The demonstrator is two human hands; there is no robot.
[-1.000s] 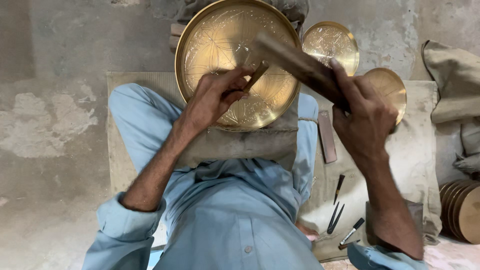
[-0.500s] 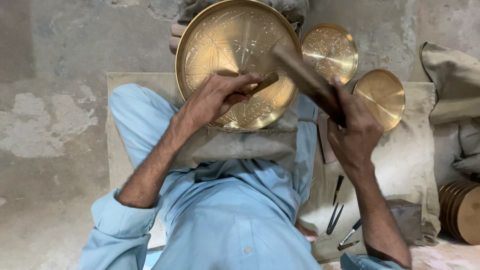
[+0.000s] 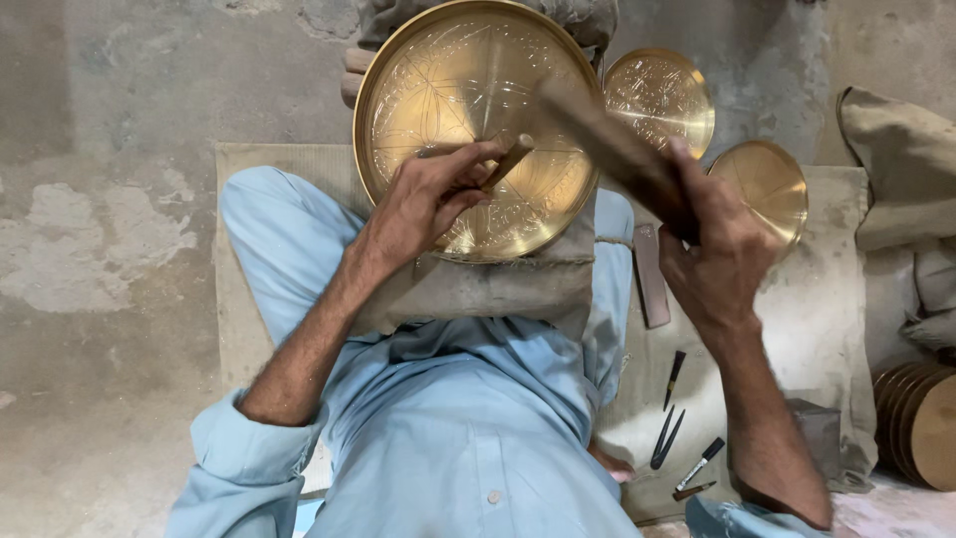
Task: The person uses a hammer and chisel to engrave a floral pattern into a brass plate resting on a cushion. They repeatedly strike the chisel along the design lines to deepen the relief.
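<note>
Left hand [image 3: 433, 199] pinches a chisel [image 3: 510, 159] against the big brass tray [image 3: 438, 90]; right hand [image 3: 712, 249] is fisted around a mallet [image 3: 607, 149]. A crooked strike could skid and scar the engraving.

Beside my knee I see two smaller brass plates [image 3: 659, 98], loose dark tools [image 3: 677, 428] and stacked discs [image 3: 921, 423].

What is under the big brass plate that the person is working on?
The big brass plate rests on a grey cloth pad across the lap. What lies beneath that pad is hidden.
</note>
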